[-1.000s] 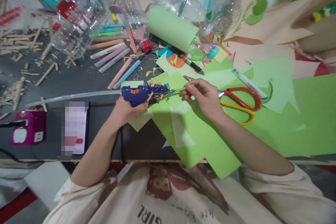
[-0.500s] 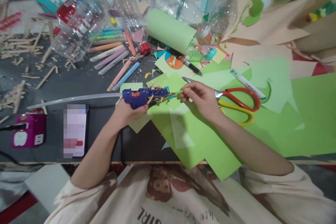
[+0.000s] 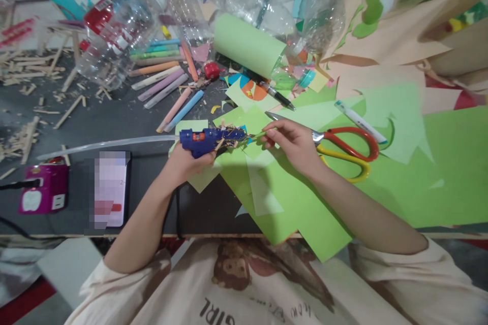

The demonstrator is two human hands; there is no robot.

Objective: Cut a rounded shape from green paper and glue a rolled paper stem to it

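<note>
My left hand (image 3: pixel 187 163) is wrapped round the handle of a blue glue gun (image 3: pixel 198 143), which has a long clear glue stick (image 3: pixel 110 142) running out of its back to the left. Bits of wood and scraps cling about the gun's front part. Just right of the nozzle, my right hand (image 3: pixel 292 143) pinches a thin green strip (image 3: pixel 260 135) between thumb and fingertips. Scissors (image 3: pixel 348 144) with one red and one yellow handle lie under and beside my right hand. Green paper sheets (image 3: pixel 320 218) spread beneath both.
Markers (image 3: pixel 163 84) and a black pen (image 3: pixel 280 97) lie beyond my hands, with a green paper roll (image 3: pixel 249 45) and clear bottles (image 3: pixel 179 0) behind. At left are wood sticks (image 3: pixel 68 111), a phone (image 3: pixel 116 188) and a magenta box (image 3: pixel 46 189).
</note>
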